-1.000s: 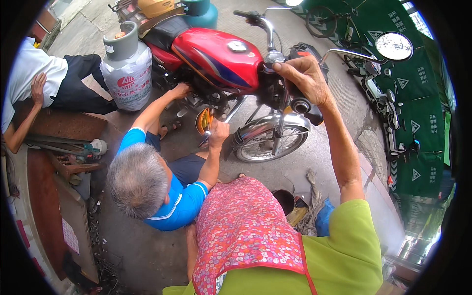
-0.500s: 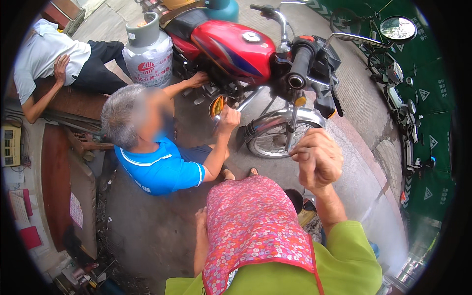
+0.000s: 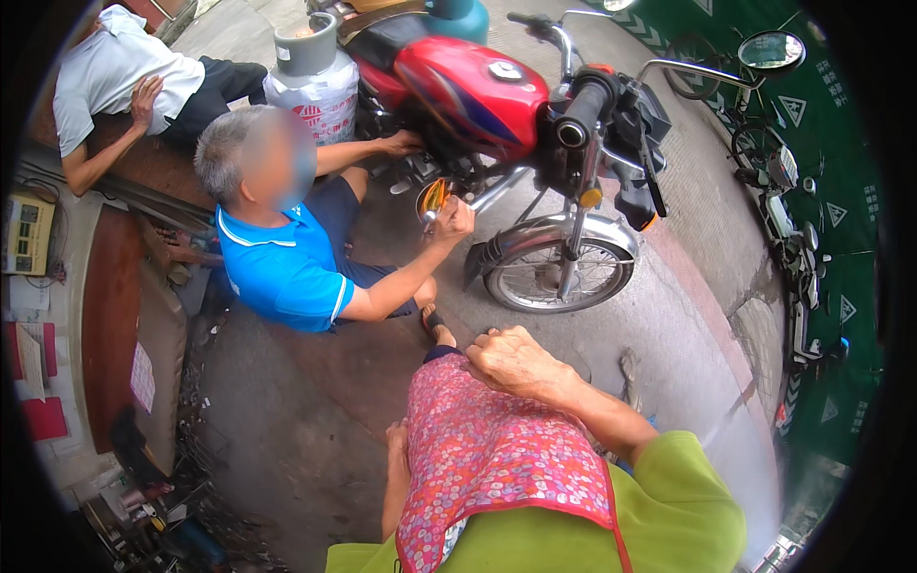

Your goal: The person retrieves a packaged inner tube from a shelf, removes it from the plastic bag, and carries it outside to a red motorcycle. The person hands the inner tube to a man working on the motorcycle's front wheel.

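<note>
My right hand is closed, fingers curled under, at the far end of the pink patterned apron over my lap. Whatever its fingers hold, if anything, is hidden. Low at the apron's left side is my left hand; its fingers are mostly covered. Ahead stands a red motorcycle with its front wheel toward me. A person in a blue shirt squats at its side, one hand against the engine area. Their other hand grips an orange-lensed part.
A grey gas cylinder stands behind the crouching person. Another person in a light shirt sits at the upper left. On the left are a brown board and a yellow device. Parked two-wheelers line a green barrier.
My right hand has come down and left from raised in the air to the apron's far end. The crouching person leans back slightly, and the view has shifted a little.
</note>
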A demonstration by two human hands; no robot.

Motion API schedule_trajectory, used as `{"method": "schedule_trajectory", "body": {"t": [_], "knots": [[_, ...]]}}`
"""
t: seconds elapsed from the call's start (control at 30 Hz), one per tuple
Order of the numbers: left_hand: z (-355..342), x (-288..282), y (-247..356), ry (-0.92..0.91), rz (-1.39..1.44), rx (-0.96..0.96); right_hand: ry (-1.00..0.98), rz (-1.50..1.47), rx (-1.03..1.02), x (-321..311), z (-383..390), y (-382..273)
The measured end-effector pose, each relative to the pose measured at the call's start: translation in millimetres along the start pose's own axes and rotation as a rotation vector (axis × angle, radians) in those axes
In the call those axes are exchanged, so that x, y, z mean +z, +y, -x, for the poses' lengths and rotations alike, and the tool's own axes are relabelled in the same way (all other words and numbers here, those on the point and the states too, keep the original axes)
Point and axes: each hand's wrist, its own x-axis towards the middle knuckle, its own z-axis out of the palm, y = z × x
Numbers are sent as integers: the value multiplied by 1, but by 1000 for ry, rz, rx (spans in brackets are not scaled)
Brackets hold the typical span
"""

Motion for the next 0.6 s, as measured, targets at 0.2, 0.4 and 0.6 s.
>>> {"method": "schedule_trajectory", "body": {"t": [0.2,0.4,0.6], "knots": [[-14,16,-13,3,4,4,18,1,44,-20,-5,10],[-5,16,0,21,-42,12,-76,31,134,-10,8,9],[-5,10,3,23,-6,15,-199,22,195,15,17,9]]}}
